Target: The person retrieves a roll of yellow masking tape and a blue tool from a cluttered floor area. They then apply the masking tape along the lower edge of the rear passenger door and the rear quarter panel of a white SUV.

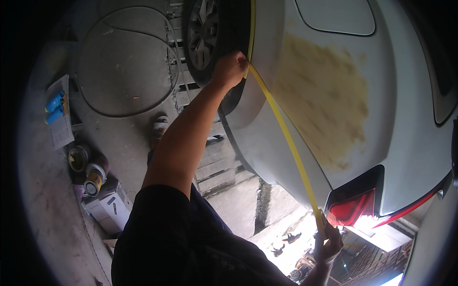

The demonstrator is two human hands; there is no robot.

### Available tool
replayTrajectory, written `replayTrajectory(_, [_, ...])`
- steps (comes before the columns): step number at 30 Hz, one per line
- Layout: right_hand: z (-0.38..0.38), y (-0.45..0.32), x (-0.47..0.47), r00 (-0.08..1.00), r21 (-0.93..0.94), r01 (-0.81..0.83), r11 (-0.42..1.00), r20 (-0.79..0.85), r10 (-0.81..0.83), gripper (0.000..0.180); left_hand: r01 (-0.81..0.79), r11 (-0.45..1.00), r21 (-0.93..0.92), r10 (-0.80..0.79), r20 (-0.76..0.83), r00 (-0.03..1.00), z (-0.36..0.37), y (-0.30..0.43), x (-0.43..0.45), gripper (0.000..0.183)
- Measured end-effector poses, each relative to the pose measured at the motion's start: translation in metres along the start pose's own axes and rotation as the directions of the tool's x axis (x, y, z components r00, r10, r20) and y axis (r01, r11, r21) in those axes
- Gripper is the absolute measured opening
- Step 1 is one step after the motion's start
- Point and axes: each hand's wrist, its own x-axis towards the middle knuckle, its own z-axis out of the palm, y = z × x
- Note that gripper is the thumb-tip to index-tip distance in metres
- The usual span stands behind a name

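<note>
My left hand [234, 68] is at the rear wheel arch of a light-coloured car, its fingers closed on yellow masking tape [294, 148]. One length of this tape runs along the arch edge above the tire [229, 32]. From my left hand a loose strip stretches across the rear body side to my right hand [328, 241], which holds the tape's other end, seemingly the roll, beside the red tail lamp [352, 209]. A tan, dull patch of filler or sanded paint [318, 103] covers part of the quarter panel [379, 93], below the fuel door [338, 16].
A hose [125, 116] lies coiled on the concrete floor near slatted grating [214, 178]. To the left are open cans [78, 158], a cardboard box [114, 207] and blue rolls [54, 102] on a sheet. Two chickens [291, 237] stand in bright light beyond.
</note>
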Motion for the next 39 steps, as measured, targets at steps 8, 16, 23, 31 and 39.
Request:
replayTrajectory(8, [0.0, -0.001, 0.0, 1.0, -0.004, -0.021, 1.0, -0.018, 0.021, 0.013, 0.033, 0.999, 0.032, -0.034, 0.018, 0.999, -0.002, 0.003, 0.004, 0.018])
replayTrajectory(16, [-0.002, -0.004, 0.0, 1.0, 0.003, -0.006, 1.0, -0.009, 0.006, 0.011, -0.144, 0.976, 0.164, 0.185, -0.267, 0.946, 0.015, 0.011, -0.023, 0.012])
replayTrajectory(23, [-0.003, -0.001, 0.0, 1.0, -0.066, -0.002, 0.998, -0.005, 0.001, 0.011, -0.454, 0.838, 0.301, 0.528, -0.244, 0.813, 0.017, -0.005, -0.044, 0.039])
replayTrajectory(31, [-0.004, 0.0, -0.007, 0.994, -0.047, -0.057, 0.997, -0.101, 0.052, 0.012, -0.451, 0.79, 0.416, 0.535, -0.109, 0.838, 0.011, 0.005, -0.061, 0.059])
replayTrajectory(39, [-0.002, 0.006, -0.011, 0.996, -0.078, -0.032, 0.996, -0.087, 0.025, 0.01, -0.558, 0.738, 0.379, 0.616, -0.041, 0.787, 0.008, -0.004, -0.06, 0.068])
